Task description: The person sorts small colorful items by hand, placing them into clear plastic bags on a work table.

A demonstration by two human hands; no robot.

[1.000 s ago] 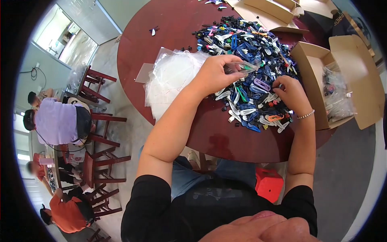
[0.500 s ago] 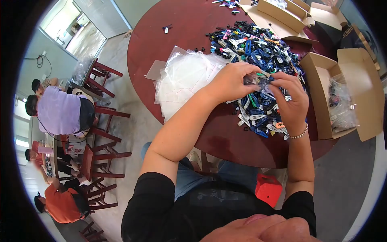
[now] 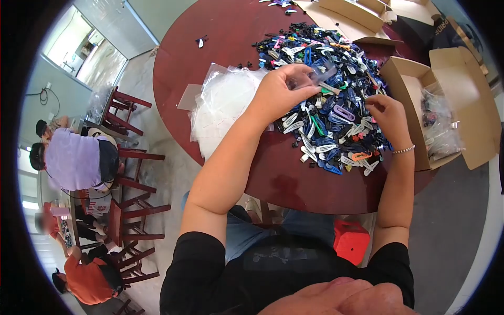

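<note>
Half a second earlier your two hands met at the clear bag [image 3: 324,72]; by this moment they had parted. Your left hand [image 3: 286,90] held the bag between thumb and fingers over the hair clips [image 3: 344,113], heaped on the bench [image 3: 184,47]. Your right hand [image 3: 387,111] had gone to the heap's 3 o'clock edge, fingers narrowly bent; whether they gripped a clip, you couldn't tell. That suggested a break in the two-handed work at the bag. The flat bags [image 3: 226,102] lay at the heap's 9 o'clock.
</note>
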